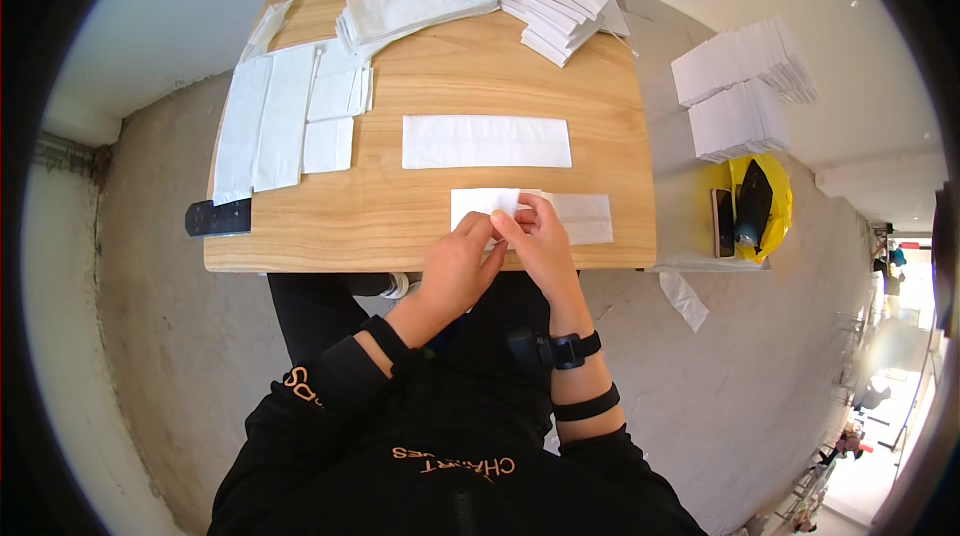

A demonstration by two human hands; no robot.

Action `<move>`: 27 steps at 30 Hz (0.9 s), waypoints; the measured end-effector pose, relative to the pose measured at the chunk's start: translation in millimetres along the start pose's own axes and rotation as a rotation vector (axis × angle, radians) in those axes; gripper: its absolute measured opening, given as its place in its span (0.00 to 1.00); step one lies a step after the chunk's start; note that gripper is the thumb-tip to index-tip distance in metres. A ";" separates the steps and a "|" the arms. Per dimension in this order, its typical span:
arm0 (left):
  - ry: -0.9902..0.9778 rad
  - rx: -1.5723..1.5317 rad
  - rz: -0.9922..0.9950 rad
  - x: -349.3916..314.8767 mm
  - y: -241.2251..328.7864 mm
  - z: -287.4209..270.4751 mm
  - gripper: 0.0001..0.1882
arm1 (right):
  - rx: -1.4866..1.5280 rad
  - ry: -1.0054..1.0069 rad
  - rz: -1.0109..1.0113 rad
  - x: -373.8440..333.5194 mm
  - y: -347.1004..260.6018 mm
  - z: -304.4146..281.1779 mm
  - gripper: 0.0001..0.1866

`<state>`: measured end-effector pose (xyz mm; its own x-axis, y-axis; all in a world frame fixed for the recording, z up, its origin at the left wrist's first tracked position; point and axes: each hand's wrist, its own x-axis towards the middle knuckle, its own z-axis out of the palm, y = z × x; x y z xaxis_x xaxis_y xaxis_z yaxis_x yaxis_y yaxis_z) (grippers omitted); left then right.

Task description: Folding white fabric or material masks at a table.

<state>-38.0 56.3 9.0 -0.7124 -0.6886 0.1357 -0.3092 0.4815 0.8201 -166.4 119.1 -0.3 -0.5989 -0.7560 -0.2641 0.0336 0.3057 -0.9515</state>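
Near the table's front edge lies a flat white strip [583, 218], paper or thin cloth, I cannot tell which. Its left part [470, 201] is raised or doubled over between my hands. My left hand [458, 261] pinches the lower edge, fingertips pressed together. My right hand [541, 248] meets it from the right, thumb and fingers closed on the same piece; the exact fold is hidden behind the fingers. Just beyond my hands, a second white strip [486, 142] lies flat and straight across the wooden table [470, 86].
Flat white pieces [280, 116] cover the left side, beside a black device [218, 218] at the edge. At the back are a stack of strips [415, 14] and piled white envelopes [570, 1]. To the right stand more white stacks [740, 121], a phone [722, 224] and a yellow bag [780, 206].
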 end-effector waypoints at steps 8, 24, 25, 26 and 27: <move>-0.123 -0.010 0.193 -19.9 -18.3 -7.7 0.11 | -0.529 0.198 -0.074 21.0 25.3 -14.9 0.27; -0.141 0.433 0.231 -10.8 -39.9 -14.3 0.41 | -0.516 0.169 -0.020 20.7 19.9 -9.8 0.33; -0.175 0.489 0.251 -9.9 -42.3 -10.3 0.43 | -0.521 0.161 0.009 20.8 20.3 -8.8 0.32; -0.208 0.544 0.274 -9.2 -45.0 -6.2 0.45 | -0.527 0.155 0.037 20.8 21.0 -8.6 0.31; -0.208 0.541 0.276 -9.6 -50.4 -2.4 0.45 | -0.529 0.158 0.038 21.4 23.7 -8.5 0.31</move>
<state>-14.1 37.4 -32.3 -0.9020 -0.4062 0.1464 -0.3321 0.8693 0.3661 -185.3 115.0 -27.2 -0.7195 -0.6550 -0.2306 -0.3247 0.6109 -0.7220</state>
